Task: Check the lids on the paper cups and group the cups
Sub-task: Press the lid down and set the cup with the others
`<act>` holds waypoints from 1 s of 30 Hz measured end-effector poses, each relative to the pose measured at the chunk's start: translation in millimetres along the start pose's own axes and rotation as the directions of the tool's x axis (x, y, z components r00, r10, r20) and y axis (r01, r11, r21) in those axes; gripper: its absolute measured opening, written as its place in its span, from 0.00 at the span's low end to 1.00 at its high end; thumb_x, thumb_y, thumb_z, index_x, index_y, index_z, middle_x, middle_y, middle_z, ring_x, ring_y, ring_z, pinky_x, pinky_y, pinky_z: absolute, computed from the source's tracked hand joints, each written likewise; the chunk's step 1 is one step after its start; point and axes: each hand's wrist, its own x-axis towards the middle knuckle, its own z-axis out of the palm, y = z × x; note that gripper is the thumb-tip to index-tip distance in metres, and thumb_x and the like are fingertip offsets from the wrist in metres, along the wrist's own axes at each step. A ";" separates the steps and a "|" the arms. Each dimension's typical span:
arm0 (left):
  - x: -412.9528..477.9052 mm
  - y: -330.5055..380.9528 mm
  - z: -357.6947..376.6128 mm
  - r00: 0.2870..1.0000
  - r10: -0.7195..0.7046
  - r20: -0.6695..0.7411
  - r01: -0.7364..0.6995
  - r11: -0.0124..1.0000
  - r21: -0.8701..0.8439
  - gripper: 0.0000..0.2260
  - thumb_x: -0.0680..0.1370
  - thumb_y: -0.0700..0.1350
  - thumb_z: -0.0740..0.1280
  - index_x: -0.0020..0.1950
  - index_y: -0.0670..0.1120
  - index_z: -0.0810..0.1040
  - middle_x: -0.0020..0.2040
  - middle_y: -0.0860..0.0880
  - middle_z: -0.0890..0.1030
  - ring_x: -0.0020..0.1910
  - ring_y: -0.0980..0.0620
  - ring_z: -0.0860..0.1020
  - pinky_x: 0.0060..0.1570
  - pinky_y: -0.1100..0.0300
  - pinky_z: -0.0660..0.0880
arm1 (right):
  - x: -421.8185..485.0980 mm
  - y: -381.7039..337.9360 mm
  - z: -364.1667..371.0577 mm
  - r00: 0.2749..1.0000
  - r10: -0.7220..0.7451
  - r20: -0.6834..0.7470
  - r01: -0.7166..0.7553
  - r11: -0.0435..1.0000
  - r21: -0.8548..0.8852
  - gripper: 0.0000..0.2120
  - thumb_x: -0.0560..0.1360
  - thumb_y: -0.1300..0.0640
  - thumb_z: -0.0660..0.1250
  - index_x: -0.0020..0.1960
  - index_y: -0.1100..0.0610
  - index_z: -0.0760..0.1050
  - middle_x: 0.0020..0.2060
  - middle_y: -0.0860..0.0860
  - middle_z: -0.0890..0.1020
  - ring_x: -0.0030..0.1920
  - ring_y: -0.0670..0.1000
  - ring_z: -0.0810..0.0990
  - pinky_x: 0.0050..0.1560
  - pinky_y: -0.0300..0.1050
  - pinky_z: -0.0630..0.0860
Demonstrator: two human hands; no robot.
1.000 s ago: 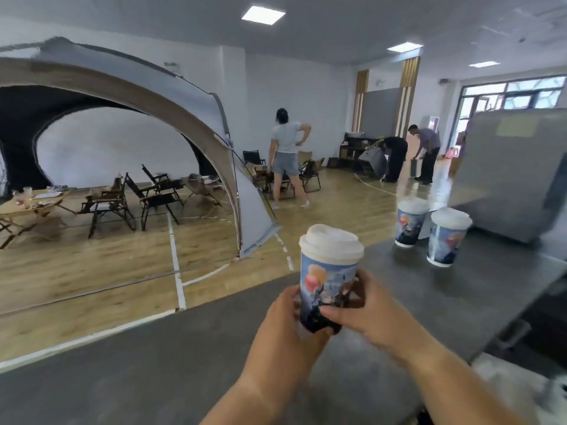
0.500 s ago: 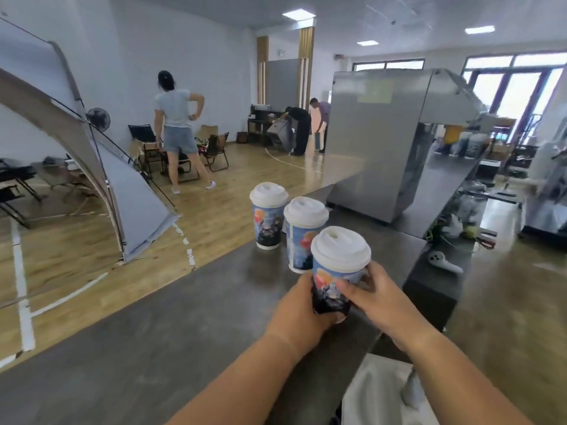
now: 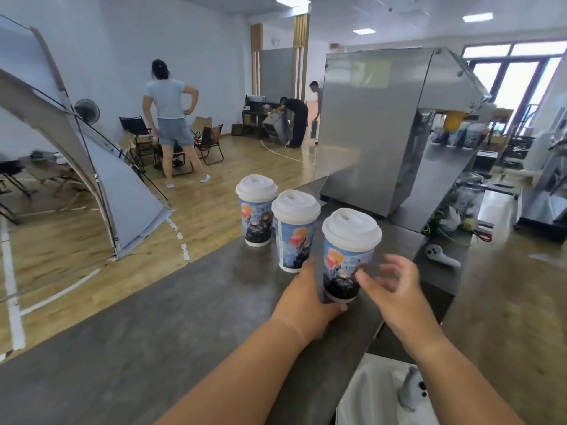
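- So here's where we're at: our left hand (image 3: 306, 297) is wrapped low round the nearest blue printed paper cup (image 3: 348, 262), fingers curled in at its base. That's close to the near-right edge of the grey stone-look table (image 3: 153, 332). We can't tell if the base is actually down on the table or just above it.
- Our right hand (image 3: 395, 289) is spread wide and holding nothing, fingertips just beside the cup wall. It's blurred, so whether it touches is anyone's guess.
- The other two, the middle blue printed paper cup (image 3: 293, 240) and the far blue printed paper cup (image 3: 257, 222), stand upright close together in a diagonal line, lids on.
- Biggest worry imo is that table edge. The cup is near the drop on the right, so letting go with the base half off, or a clumsy swipe from the loose hand, could send it over.
- Second, the grip is low and the cup is tall. If it's full, a nudge up near the white domed plastic lid (image 3: 352, 230) could tip it over our fingers.
- Third, sliding it in beside the middle one too hard could knock that into the far one, domino style.
- Also, the lid looks seated from here, but we can't see its far rim. A hard squeeze on soft paper might pop it loose.
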 end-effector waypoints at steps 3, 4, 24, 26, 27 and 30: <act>-41.1 -16.6 -28.2 0.998 -0.059 -0.022 0.061 0.994 0.085 0.40 0.72 0.50 0.74 0.78 0.51 0.54 0.74 0.50 0.67 0.72 0.53 0.67 0.69 0.61 0.64 | -35.9 -8.9 -2.8 0.987 -0.067 -0.148 0.065 0.998 -0.013 0.11 0.72 0.52 0.74 0.49 0.49 0.72 0.45 0.50 0.78 0.45 0.52 0.79 0.41 0.40 0.73; -58.2 -23.3 -41.3 0.996 -0.080 -0.025 0.082 0.991 0.104 0.39 0.73 0.50 0.73 0.78 0.51 0.54 0.74 0.50 0.66 0.71 0.53 0.68 0.69 0.61 0.64 | -46.9 -15.9 -0.4 0.993 -0.072 -0.093 0.070 0.997 -0.029 0.08 0.73 0.54 0.73 0.48 0.50 0.75 0.43 0.51 0.79 0.44 0.51 0.80 0.40 0.38 0.73; -657.5 -54.8 -356.2 0.641 0.096 -0.762 0.255 0.910 0.329 0.21 0.77 0.53 0.68 0.68 0.62 0.68 0.61 0.67 0.70 0.58 0.76 0.65 0.55 0.82 0.58 | -489.1 -256.3 345.9 0.482 -0.398 0.780 0.193 0.917 0.349 0.13 0.74 0.49 0.71 0.58 0.47 0.74 0.46 0.44 0.80 0.44 0.54 0.81 0.46 0.42 0.74; -700.7 -69.3 -368.2 0.546 0.134 -0.827 0.283 0.899 0.333 0.16 0.77 0.52 0.68 0.63 0.63 0.71 0.58 0.69 0.70 0.57 0.77 0.66 0.54 0.83 0.58 | -529.0 -267.4 361.0 0.476 -0.401 0.783 0.184 0.916 0.357 0.12 0.78 0.53 0.66 0.61 0.49 0.72 0.47 0.46 0.81 0.52 0.63 0.79 0.44 0.47 0.77; -716.6 -80.1 -373.1 0.485 0.147 -0.862 0.300 0.898 0.322 0.14 0.76 0.52 0.67 0.60 0.63 0.72 0.58 0.69 0.71 0.58 0.74 0.67 0.55 0.82 0.59 | -545.6 -271.7 367.1 0.476 -0.397 0.785 0.189 0.918 0.350 0.12 0.79 0.53 0.65 0.62 0.49 0.72 0.49 0.50 0.81 0.55 0.63 0.77 0.45 0.46 0.77; -742.4 -125.7 -385.5 0.327 0.065 -0.943 0.355 0.916 0.186 0.17 0.73 0.56 0.65 0.61 0.55 0.76 0.63 0.59 0.73 0.64 0.62 0.70 0.63 0.73 0.61 | -582.5 -276.4 388.1 0.450 -0.379 0.809 0.198 0.925 0.324 0.13 0.80 0.49 0.63 0.63 0.47 0.69 0.57 0.54 0.79 0.52 0.53 0.80 0.48 0.40 0.75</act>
